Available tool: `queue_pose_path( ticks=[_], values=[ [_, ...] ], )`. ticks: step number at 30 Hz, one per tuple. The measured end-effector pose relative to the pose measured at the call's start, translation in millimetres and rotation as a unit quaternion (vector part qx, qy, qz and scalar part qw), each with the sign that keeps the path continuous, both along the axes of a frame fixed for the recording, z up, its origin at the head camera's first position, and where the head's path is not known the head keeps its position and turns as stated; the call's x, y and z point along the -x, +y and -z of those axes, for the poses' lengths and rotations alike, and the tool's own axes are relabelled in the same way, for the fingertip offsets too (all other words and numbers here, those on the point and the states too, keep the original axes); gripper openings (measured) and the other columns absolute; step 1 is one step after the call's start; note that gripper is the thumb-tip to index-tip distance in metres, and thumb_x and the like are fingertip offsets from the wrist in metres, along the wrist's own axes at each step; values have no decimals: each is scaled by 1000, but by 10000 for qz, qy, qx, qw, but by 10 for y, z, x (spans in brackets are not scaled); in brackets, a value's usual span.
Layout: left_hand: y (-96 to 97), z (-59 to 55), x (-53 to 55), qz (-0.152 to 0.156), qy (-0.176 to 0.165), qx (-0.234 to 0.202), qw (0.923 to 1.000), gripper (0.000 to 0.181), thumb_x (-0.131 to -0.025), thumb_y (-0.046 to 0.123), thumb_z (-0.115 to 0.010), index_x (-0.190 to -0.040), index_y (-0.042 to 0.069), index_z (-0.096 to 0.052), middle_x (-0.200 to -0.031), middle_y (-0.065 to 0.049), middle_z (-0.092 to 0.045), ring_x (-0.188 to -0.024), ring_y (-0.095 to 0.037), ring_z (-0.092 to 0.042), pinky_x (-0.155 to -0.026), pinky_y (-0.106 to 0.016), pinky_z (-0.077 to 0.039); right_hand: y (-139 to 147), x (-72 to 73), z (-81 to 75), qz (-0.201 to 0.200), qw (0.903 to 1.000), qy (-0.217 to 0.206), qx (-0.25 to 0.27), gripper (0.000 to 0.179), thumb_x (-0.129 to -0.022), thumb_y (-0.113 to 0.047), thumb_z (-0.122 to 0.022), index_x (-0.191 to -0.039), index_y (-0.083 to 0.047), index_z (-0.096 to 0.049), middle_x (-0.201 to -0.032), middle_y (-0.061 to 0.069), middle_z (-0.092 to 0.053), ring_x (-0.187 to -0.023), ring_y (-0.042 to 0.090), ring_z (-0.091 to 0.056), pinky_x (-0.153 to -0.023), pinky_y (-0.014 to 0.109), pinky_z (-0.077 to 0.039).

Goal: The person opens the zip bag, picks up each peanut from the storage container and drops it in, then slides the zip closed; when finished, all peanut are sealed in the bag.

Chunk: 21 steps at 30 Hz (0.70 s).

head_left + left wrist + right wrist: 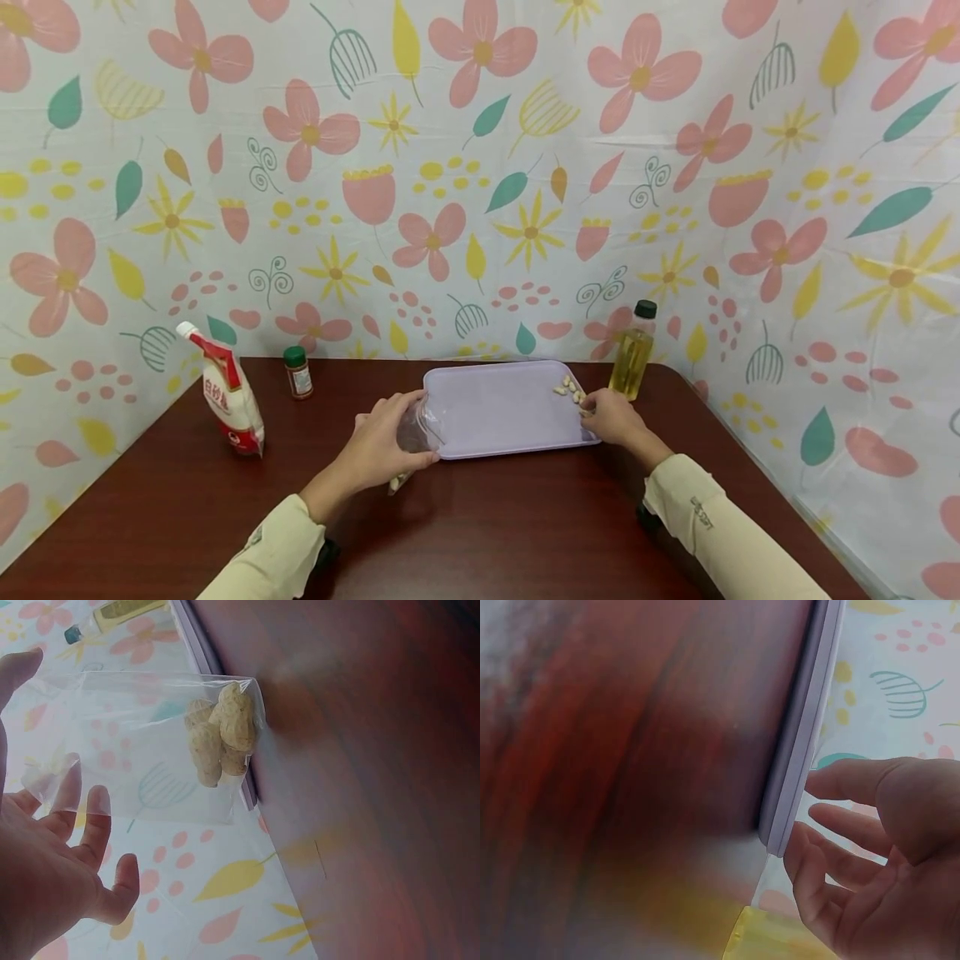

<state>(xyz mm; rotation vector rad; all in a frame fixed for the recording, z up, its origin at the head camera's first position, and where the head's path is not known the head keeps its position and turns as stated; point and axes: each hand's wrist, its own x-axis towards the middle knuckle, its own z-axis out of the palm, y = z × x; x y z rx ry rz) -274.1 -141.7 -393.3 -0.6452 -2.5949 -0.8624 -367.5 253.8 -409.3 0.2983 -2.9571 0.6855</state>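
My left hand (381, 440) holds a clear plastic bag (422, 429) by its upper part, over the near left corner of the lilac tray (498, 408). Several unshelled peanuts (221, 735) sit in the bag's bottom, as the left wrist view shows. At the tray's right end, my right hand (617, 417) reaches over the rim with bent fingers, fingertips right at a small group of loose peanuts (568, 387). In the right wrist view its fingers (847, 825) overlap the tray's edge; I cannot tell whether they pinch a peanut.
An oil bottle (633, 354) with a dark cap stands behind my right hand. A green-capped spice jar (298, 373) and a red-and-white bag (228, 396) are at the left on the dark wooden table (480, 525). A flowered sheet (480, 167) hangs behind.
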Motion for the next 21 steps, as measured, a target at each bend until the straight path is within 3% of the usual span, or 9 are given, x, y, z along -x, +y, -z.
queue_pose_path(
  ticks=[2,6,10,13,21],
  values=[
    [-2,1,0,13,28,-22,10000,86,-71,41,-86,-144,16,-48,-116,4,-59,-104,-20,-50,-81,-49,-31,7,13,9,-32,10000,-22,-59,4,-85,-6,-70,-83,-3,-70,-74,3,-60,-63,15,-52,-55,30,-42],
    [-6,2,-3,22,72,-67,9999,85,-71,40,-86,-144,16,-49,-118,4,-58,-106,-20,-48,-81,-49,-31,13,39,21,-47,9999,-105,-103,13,-86,-7,-69,-73,-8,-64,-64,-1,-52,-58,15,-50,-53,30,-39],
    [-3,5,3,37,134,-63,9999,85,-71,42,-85,-144,17,-48,-121,2,-57,-112,-22,-48,-82,-50,-31,16,60,31,11,9998,-122,-161,2,-85,-7,-70,-85,-6,-72,-78,2,-64,-68,17,-56,-59,34,-47],
    [-2,6,8,39,158,-27,9999,85,-72,44,-85,-144,17,-48,-122,2,-56,-115,-24,-48,-82,-50,-31,16,71,36,-20,9998,-104,-182,11,-84,-6,-71,-94,-3,-74,-87,6,-69,-75,20,-61,-64,38,-51],
    [7,-1,4,99,166,16,9998,84,-72,44,-84,-144,17,-49,-122,3,-56,-111,-21,-48,-81,-49,-32,7,62,23,-58,9998,-146,-112,11,-84,-5,-72,-94,-4,-74,-88,7,-71,-79,20,-64,-65,37,-52]
  ],
)
